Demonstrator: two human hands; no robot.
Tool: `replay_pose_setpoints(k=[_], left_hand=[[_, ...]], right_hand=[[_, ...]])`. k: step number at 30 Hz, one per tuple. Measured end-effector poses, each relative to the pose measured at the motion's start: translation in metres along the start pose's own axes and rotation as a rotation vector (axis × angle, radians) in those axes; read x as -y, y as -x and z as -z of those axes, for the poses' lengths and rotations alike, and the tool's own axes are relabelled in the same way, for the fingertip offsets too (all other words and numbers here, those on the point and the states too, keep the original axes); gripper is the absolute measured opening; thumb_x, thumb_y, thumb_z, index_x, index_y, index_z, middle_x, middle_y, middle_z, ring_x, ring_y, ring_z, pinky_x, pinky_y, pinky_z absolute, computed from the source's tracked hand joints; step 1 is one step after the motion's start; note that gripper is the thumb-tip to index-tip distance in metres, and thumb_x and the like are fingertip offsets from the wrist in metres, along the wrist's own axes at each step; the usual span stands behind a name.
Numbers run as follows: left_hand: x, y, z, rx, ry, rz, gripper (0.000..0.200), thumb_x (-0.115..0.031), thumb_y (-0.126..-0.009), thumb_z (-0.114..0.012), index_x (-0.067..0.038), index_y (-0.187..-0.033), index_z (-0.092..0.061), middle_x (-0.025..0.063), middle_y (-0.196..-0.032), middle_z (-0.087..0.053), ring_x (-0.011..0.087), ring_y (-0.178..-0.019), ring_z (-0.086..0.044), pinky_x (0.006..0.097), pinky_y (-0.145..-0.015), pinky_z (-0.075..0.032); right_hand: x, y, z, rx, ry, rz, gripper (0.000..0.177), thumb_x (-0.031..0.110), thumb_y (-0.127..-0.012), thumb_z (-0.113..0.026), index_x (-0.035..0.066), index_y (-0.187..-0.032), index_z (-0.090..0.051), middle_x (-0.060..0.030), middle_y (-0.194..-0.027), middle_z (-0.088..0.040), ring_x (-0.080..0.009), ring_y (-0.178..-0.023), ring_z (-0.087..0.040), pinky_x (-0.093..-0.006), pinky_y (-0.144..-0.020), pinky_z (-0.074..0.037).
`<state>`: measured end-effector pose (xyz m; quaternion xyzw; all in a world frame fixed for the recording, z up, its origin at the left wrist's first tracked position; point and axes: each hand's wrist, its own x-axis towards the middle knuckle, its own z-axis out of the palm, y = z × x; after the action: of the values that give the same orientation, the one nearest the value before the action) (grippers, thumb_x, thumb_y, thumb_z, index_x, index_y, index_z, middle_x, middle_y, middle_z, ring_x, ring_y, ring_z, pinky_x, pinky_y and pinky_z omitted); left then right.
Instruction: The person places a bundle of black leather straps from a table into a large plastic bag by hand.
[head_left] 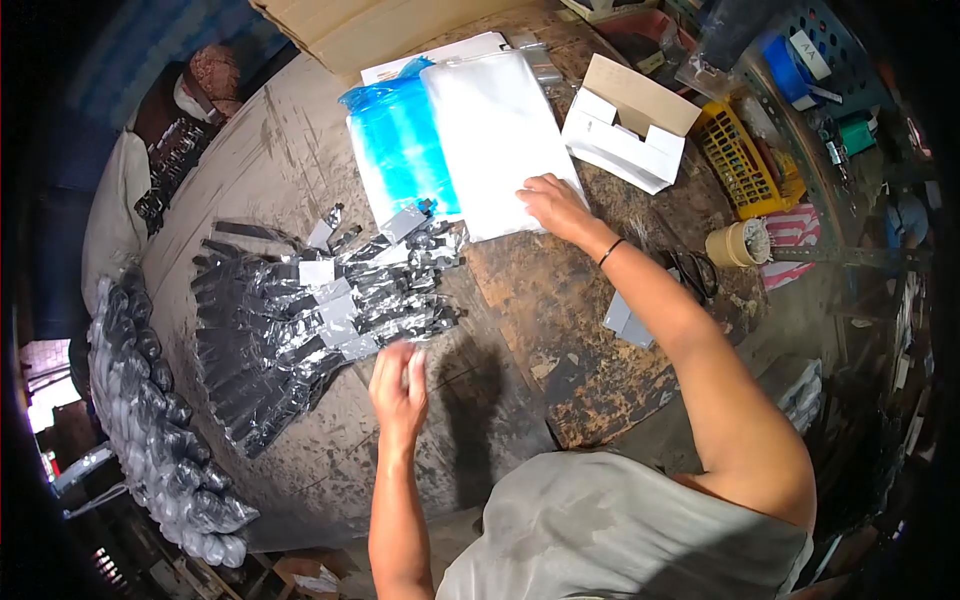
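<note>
My right hand (pixel 556 207) reaches forward, bent fingertips resting on the lower right part of a stack of clear plastic bags (pixel 495 130); no bag looks lifted. My left hand (pixel 400 388) is raised at the near edge of the packs, fingers curled and pressed together. A small pale spot shows at its fingertips, too small to name. Beyond it lies a fanned pile of black items in shiny clear wrap (pixel 270 330), with grey-white cards (pixel 338 308) along its middle. A blue plastic sheet (pixel 395 145) lies left of the clear bags.
An open white box (pixel 628 135) stands right of the bags. A yellow basket (pixel 738 160), a tan cup (pixel 735 245) and black-handled scissors (pixel 697 275) are farther right. A grey box (pixel 628 322) lies under my right forearm. Filled plastic bags (pixel 150 400) line the table's left edge.
</note>
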<state>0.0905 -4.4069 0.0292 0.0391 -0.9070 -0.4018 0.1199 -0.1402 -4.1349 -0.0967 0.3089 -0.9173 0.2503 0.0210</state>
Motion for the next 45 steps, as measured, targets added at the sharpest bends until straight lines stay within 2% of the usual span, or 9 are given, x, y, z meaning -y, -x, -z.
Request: replay_pose_setpoints(k=[8,14,18,22,27,38,40,43,45], left_hand=[[0.001,-0.127,-0.112,0.122,-0.089,-0.375,0.017,-0.011,-0.079,-0.066,-0.003,-0.092,-0.059,0.0122,-0.096,-0.058,0.0306,-0.087,-0.058,0.0371,-0.073,-0.048],[-0.003,-0.18,-0.175,0.214,-0.374,-0.421,0.025,-0.018,-0.077,-0.065,-0.007,-0.099,-0.061,0.0097,-0.105,-0.056,0.0311,-0.1,-0.051,0.0444,-0.082,-0.043],[0.006,-0.199,-0.19,0.295,-0.327,-0.294,0.013,-0.016,-0.078,-0.062,-0.007,-0.087,-0.064,0.0128,-0.085,-0.058,0.0319,-0.083,-0.055,0.0437,-0.073,-0.045],[0.007,-0.207,-0.184,0.181,-0.176,-0.352,0.012,-0.015,-0.078,-0.062,-0.004,-0.081,-0.062,0.0152,-0.078,-0.059,0.0343,-0.079,-0.056,0.043,-0.072,-0.046],[-0.015,-0.216,-0.166,0.171,-0.007,-0.316,0.016,-0.017,-0.08,-0.062,-0.001,-0.078,-0.061,0.0151,-0.075,-0.056,0.0329,-0.076,-0.054,0.0403,-0.069,-0.044],[-0.113,-0.234,0.002,-0.406,0.699,-0.097,0.029,-0.029,-0.097,-0.046,-0.012,-0.074,-0.044,-0.0074,-0.064,-0.04,0.0029,-0.055,-0.034,0.0203,-0.047,-0.029],[-0.102,-0.219,0.026,-0.397,0.555,-0.091,0.023,-0.025,-0.096,-0.048,-0.008,-0.08,-0.049,-0.0067,-0.066,-0.039,0.0022,-0.059,-0.032,0.0194,-0.051,-0.029],[-0.107,-0.168,0.043,-0.282,0.375,-0.164,0.017,-0.019,-0.093,-0.053,-0.005,-0.084,-0.053,-0.0044,-0.069,-0.044,0.0036,-0.061,-0.036,0.0197,-0.054,-0.033],[-0.118,-0.123,0.04,-0.134,0.375,-0.177,0.016,-0.017,-0.091,-0.057,-0.003,-0.083,-0.055,-0.0036,-0.069,-0.048,0.0043,-0.062,-0.039,0.0195,-0.055,-0.035]], right_hand=[[-0.004,-0.016,0.013,-0.078,-0.012,0.045,0.008,0.004,-0.077,-0.053,0.006,-0.084,-0.057,-0.0075,-0.085,-0.053,-0.0269,-0.088,-0.051,-0.0377,-0.076,-0.044],[0.003,-0.026,0.024,-0.165,-0.112,0.035,0.009,0.004,-0.076,-0.055,0.007,-0.085,-0.057,-0.0079,-0.087,-0.052,-0.0285,-0.087,-0.052,-0.0387,-0.075,-0.045],[0.023,-0.018,0.031,-0.268,-0.18,-0.211,0.008,0.01,-0.083,-0.056,0.007,-0.09,-0.056,-0.0094,-0.087,-0.052,-0.0317,-0.076,-0.056,-0.0409,-0.066,-0.047],[0.033,0.002,0.002,-0.261,-0.319,-0.148,0.016,0.015,-0.083,-0.059,0.008,-0.097,-0.055,-0.0109,-0.087,-0.054,-0.0315,-0.077,-0.058,-0.0399,-0.064,-0.047],[0.031,-0.007,-0.021,-0.065,-0.031,-0.235,0.042,0.022,-0.088,-0.052,0.009,-0.127,-0.045,-0.0121,-0.129,-0.047,-0.0352,-0.108,-0.049,-0.0469,-0.092,-0.036],[0.023,-0.011,-0.026,-0.198,0.182,-0.02,0.033,0.023,-0.083,-0.054,0.013,-0.115,-0.055,-0.0123,-0.119,-0.054,-0.0286,-0.113,-0.048,-0.0422,-0.095,-0.036],[0.018,-0.007,-0.008,0.051,-0.031,0.053,0.029,0.022,-0.084,-0.057,0.006,-0.108,-0.063,-0.0137,-0.106,-0.062,-0.0285,-0.104,-0.054,-0.0369,-0.091,-0.041],[0.074,0.025,0.047,-0.451,-0.581,-0.324,0.023,0.011,-0.085,-0.06,0.0,-0.105,-0.062,-0.013,-0.103,-0.063,-0.0213,-0.091,-0.062,-0.0316,-0.08,-0.049],[0.144,0.048,0.11,-0.514,-0.585,-0.213,0.056,0.021,-0.075,-0.073,0.001,-0.123,-0.05,-0.0159,-0.121,-0.053,-0.0243,-0.1,-0.058,-0.0329,-0.081,-0.049]])
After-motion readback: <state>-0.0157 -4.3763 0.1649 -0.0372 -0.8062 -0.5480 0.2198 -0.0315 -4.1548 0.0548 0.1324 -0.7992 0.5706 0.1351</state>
